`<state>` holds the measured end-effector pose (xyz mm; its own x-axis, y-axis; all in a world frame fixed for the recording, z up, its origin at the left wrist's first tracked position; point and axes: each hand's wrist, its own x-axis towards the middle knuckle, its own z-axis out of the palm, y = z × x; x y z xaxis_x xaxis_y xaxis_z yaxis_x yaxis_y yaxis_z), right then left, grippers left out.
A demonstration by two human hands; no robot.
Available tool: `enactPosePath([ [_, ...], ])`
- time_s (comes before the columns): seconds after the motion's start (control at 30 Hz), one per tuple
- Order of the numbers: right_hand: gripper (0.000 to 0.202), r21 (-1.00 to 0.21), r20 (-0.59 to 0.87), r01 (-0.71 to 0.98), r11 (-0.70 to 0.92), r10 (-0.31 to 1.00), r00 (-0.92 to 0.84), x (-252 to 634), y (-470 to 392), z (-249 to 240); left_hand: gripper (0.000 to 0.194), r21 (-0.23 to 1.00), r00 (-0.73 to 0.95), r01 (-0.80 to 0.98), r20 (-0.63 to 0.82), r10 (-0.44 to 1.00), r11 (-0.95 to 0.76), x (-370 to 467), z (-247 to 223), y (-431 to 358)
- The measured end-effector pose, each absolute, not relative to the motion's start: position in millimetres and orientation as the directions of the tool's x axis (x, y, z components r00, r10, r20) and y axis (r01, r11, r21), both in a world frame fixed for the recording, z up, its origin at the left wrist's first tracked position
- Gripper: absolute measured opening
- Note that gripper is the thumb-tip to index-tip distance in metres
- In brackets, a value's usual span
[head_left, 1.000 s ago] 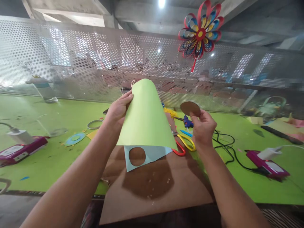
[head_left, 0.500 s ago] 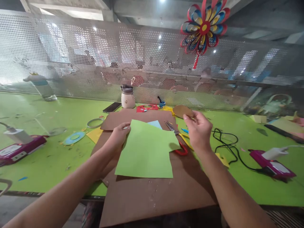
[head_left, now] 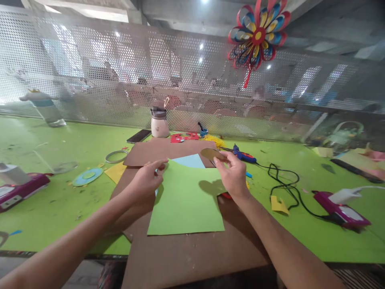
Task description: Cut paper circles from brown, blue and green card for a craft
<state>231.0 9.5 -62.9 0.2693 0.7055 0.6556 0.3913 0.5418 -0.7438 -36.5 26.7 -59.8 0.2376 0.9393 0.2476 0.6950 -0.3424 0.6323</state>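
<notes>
Paper is the flimsiest thing under my hands: a green sheet (head_left: 186, 206) lies on brown cardboard (head_left: 192, 261), partly over a piece of blue paper (head_left: 191, 160). My left hand (head_left: 148, 178) has its fingertips at the sheet's far left corner; whether they pinch it or merely press it, I cannot tell. If that touch is light, I think a brush of my wrist could swing the whole sheet askew, and a hard tug could crease the corner. My right hand (head_left: 235, 174) grips a brown disc (head_left: 210, 153) by its edge between thumb and fingers, tilted above the far right part of the sheet, with its shadow falling on the green. Held only at one side, it could tip or slip from my fingers, and squeezing harder might bend it. Just under my right wrist, a bit of red handle (head_left: 226, 196) shows beside the sheet; lowering my arm carelessly could knock it into the paper. Beyond that hand lies a blue glue gun (head_left: 245, 156), its black cord (head_left: 296, 192) looped on the green table (head_left: 315, 245); a sleeve or elbow catching a loop could drag it. I cannot tell whether it is hot.
</notes>
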Motion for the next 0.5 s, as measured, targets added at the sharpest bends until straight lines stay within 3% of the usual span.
enactPosePath([
  [0.2,0.014,-0.737,0.660,0.406,0.540,0.706,0.257,231,10,-64,0.060,0.439,0.513,0.717,0.193,0.836,-0.541,-40,-57,32],
  [0.5,0.016,-0.726,0.648,0.463,0.509,0.731,0.213,231,10,-68,0.069,0.400,0.566,0.716,0.147,0.811,-0.572,-36,-60,41],
])
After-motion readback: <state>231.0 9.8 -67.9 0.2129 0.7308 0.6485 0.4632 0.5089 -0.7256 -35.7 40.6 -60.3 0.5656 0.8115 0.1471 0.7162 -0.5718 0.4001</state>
